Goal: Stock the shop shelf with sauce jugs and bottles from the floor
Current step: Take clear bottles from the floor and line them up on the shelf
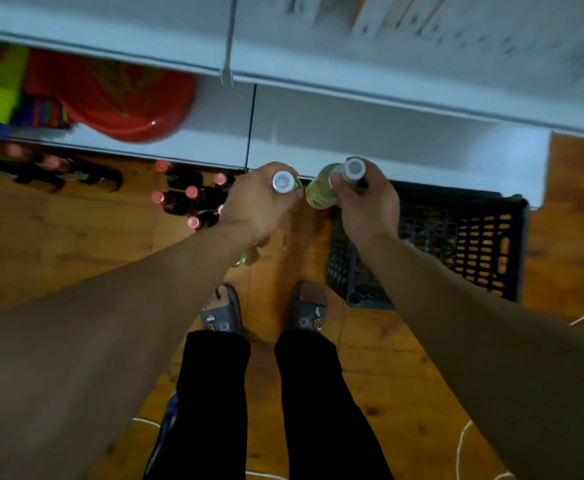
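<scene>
I look straight down over the white shop shelf (405, 147). My left hand (256, 206) grips a bottle by its neck; only its silver cap (282, 182) and a bit of clear glass show. My right hand (366, 206) holds a second bottle (321, 190) with pale yellow liquid and a grey cap, tilted a little to the left. Both bottles hang in front of the shelf's lower edge, above the wooden floor. Several dark bottles with pink caps (193, 199) stand on the floor left of my left hand, and more lie further left (51, 171).
A black plastic crate (457, 237) sits on the floor under my right arm, against the shelf. A red basin (117, 98) and colourful goods fill the left shelf bay. My feet in grey slippers (266, 310) stand on the wooden floor. White cord (460, 441) lies at the right.
</scene>
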`<state>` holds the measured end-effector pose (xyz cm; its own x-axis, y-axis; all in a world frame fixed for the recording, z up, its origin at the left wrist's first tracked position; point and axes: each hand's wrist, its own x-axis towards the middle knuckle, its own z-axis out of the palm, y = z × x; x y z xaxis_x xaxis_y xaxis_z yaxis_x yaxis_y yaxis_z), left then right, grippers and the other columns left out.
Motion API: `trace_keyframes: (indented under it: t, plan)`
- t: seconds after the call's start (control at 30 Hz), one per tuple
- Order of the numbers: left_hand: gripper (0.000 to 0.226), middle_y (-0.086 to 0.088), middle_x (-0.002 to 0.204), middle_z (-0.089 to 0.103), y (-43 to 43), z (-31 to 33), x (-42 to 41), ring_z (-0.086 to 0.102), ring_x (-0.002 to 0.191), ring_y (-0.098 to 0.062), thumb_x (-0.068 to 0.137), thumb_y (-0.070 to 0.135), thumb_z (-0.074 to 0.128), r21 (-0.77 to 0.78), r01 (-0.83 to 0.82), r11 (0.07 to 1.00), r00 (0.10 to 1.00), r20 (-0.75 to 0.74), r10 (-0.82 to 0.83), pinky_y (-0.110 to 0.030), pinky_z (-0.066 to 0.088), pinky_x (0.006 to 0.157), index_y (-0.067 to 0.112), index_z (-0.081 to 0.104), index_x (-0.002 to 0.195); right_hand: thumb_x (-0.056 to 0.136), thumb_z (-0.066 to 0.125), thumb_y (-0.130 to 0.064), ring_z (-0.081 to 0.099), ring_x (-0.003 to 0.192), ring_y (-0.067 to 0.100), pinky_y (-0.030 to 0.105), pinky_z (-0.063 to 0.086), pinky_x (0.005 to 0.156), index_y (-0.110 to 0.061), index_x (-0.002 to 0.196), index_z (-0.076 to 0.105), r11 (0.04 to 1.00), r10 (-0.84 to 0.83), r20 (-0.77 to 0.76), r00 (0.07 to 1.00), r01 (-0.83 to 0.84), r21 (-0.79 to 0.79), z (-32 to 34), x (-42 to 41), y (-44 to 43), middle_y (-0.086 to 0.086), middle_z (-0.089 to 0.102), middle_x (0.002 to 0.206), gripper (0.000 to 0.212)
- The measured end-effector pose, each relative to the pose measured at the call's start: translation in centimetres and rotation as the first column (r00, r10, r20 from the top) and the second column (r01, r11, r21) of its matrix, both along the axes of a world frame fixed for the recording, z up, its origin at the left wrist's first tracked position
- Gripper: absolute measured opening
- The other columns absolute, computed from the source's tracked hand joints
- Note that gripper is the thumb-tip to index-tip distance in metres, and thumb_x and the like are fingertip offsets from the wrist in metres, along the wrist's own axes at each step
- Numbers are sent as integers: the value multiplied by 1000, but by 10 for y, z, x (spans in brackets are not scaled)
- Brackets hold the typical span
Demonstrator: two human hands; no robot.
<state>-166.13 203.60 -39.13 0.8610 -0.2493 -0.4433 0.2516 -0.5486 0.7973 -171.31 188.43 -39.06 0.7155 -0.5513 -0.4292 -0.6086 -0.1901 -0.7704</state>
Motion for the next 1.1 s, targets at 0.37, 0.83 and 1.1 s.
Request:
trace_keyframes:
  t: [0.37, 0.83, 1.1]
  plan:
    - [20, -8, 86, 73, 31, 247, 23, 69, 81, -27, 72, 25, 73, -7, 75, 997, 983, 169, -73, -45, 57, 77, 13, 71, 88, 86, 63, -36, 66, 87, 19, 45, 54, 83, -35, 89, 63, 982, 140, 193, 971, -112, -151, 227, -7, 25, -5, 68, 91, 3]
    - [21, -13, 69, 66, 57, 495, 76, 59, 43, -14, 70, 18, 71, -51, 207, 977, 891, 422, -167, -26, 48, 48, -1, 67, 78, 84, 67, -37, 67, 60, 1, 18, 52, 58, -23, 81, 67, 902, 295, 491, 819, -69, -426, 457, 33, 38, -4, 68, 76, 15]
    - [27, 10, 41, 46, 49, 580, 122, 53, 37, -14, 65, 26, 74, -73, 249, 966, 840, 513, -178, -15, 33, 37, 19, 50, 55, 83, 66, -33, 64, 47, 3, 28, 52, 53, -13, 73, 66, 908, 223, 605, 764, 64, -415, 535, 68, 31, -13, 59, 52, 22]
